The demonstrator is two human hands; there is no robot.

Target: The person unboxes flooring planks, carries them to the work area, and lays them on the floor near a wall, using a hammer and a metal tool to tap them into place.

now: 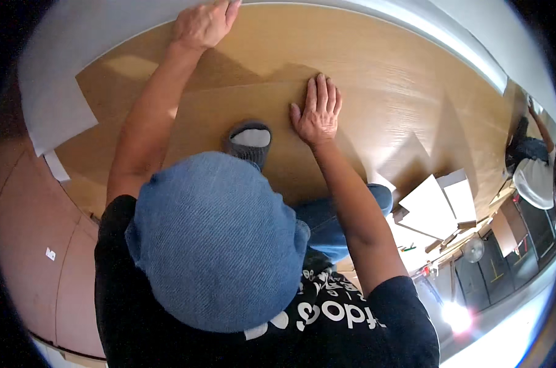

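Observation:
My left hand (204, 26) reaches to the far left border of a light brown wood-look sheet (247, 61), where it meets a white edge strip (140, 27). Its thumb sticks out to the right, while the other fingers are bent over and partly cut off at the top of the picture, so their grip is hidden. My right hand (318, 113) lies palm down on the sheet, fingers stretched out and slightly apart, holding nothing. Slight creases and shadows run across the surface between both hands.
A grey slipper (251, 142) stands on the sheet. White paper (57, 98) lies at its left corner. White and brown boards (430, 208) lean at the right, near a fan (473, 250) and a bright lamp (456, 317). Another person in a white cap (534, 183) is at far right.

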